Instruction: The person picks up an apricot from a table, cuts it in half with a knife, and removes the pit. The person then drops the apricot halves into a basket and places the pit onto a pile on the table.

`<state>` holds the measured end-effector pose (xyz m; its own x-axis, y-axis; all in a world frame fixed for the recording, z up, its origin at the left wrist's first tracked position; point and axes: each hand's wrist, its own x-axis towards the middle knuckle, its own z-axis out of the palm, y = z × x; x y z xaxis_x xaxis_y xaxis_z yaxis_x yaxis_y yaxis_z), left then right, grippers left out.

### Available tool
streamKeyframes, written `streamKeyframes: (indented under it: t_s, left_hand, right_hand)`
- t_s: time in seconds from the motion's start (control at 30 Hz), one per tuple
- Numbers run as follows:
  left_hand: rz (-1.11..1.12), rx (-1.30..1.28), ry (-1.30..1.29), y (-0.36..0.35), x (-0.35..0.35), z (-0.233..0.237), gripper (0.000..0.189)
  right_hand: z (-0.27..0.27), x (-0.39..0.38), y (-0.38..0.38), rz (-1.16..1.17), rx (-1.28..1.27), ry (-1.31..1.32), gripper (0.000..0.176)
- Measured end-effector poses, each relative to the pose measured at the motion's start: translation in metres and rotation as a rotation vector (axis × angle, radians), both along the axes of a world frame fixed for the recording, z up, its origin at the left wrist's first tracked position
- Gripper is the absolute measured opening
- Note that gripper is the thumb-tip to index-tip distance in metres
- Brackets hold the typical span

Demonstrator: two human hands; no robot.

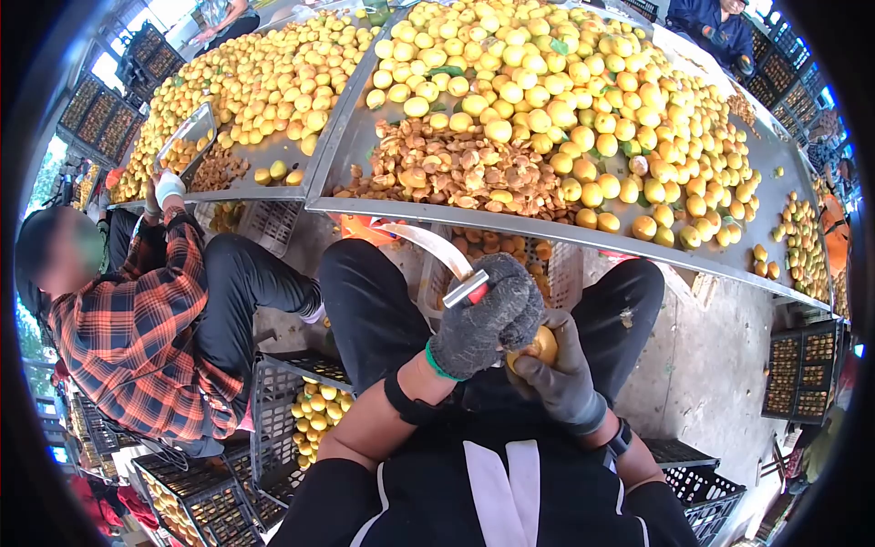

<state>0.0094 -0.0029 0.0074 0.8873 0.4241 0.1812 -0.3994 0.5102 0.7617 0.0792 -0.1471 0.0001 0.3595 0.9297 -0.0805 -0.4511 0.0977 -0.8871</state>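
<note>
My left hand (pixel 492 319), in a dark grey knit glove with a green cuff edge, is closed around the red handle of a knife (pixel 437 248). Its curved, shiny blade points up and to the left, away from my body. Beside it, my right hand (pixel 567 376), in a smoother grey glove, grips a yellow apricot (pixel 544 348) over my lap. The two hands are close together; the left fingertips are partly hidden near the fruit. In front of my knees, a heap of brownish-orange apricot pieces (pixel 469 169) lies at the near edge of the metal table (pixel 428 211).
Many whole apricots (pixel 510 55) are piled on the table behind the pieces. A crate (pixel 574 273) with fruit stands under its edge between my knees. At left, a person in a plaid shirt (pixel 137 310) sits close by. Black crates (pixel 273 419) flank me.
</note>
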Motion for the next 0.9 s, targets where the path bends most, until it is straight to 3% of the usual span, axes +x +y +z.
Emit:
streamKeyframes:
  t_s: [0.03, 0.13, 0.2, 0.33, 0.53, 0.6, 0.63, 0.7, 0.73, 0.9]
  left_hand:
    - [-0.088, -0.353, -0.121, -0.003, 0.002, 0.003, 0.01]
    - [-0.037, -0.41, -0.083, -0.006, 0.005, 0.01, 0.01]
    - [-0.012, -0.423, -0.038, -0.006, 0.007, 0.011, 0.01]
    - [0.042, -0.373, 0.063, -0.011, 0.01, 0.011, 0.013]
    - [0.182, -0.536, 0.135, -0.006, 0.023, -0.004, 0.022]
    - [0.153, -0.57, 0.109, -0.001, 0.025, -0.016, 0.024]
    - [0.128, -0.604, 0.086, 0.002, 0.026, -0.019, 0.026]
    - [0.14, -0.624, 0.122, 0.011, 0.025, -0.016, 0.029]
    - [0.123, -0.602, 0.056, 0.018, 0.021, -0.02, 0.03]
    - [0.2, -0.602, 0.079, 0.038, -0.008, -0.016, 0.034]
  right_hand:
    - [-0.003, -0.001, 0.0, 0.0, -0.001, 0.002, 0.042]
    - [-0.017, 0.0, 0.0, -0.063, 0.048, -0.214, 0.042]
    - [-0.032, 0.005, 0.004, -0.202, 0.209, -0.79, 0.045]
    - [-0.032, 0.005, 0.003, -0.219, 0.164, -0.764, 0.043]
    - [-0.03, 0.019, 0.008, -0.245, 0.144, -0.97, 0.035]
    - [-0.019, 0.016, 0.006, -0.069, -0.167, -0.028, 0.032]
    - [-0.026, 0.02, 0.008, -0.073, -0.164, -0.033, 0.032]
    - [-0.045, 0.032, 0.012, 0.022, -0.01, 0.488, 0.029]
    - [-0.032, 0.026, 0.021, -0.127, -0.043, 0.506, 0.027]
    - [-0.027, 0.075, 0.042, -0.195, -0.143, 0.404, 0.028]
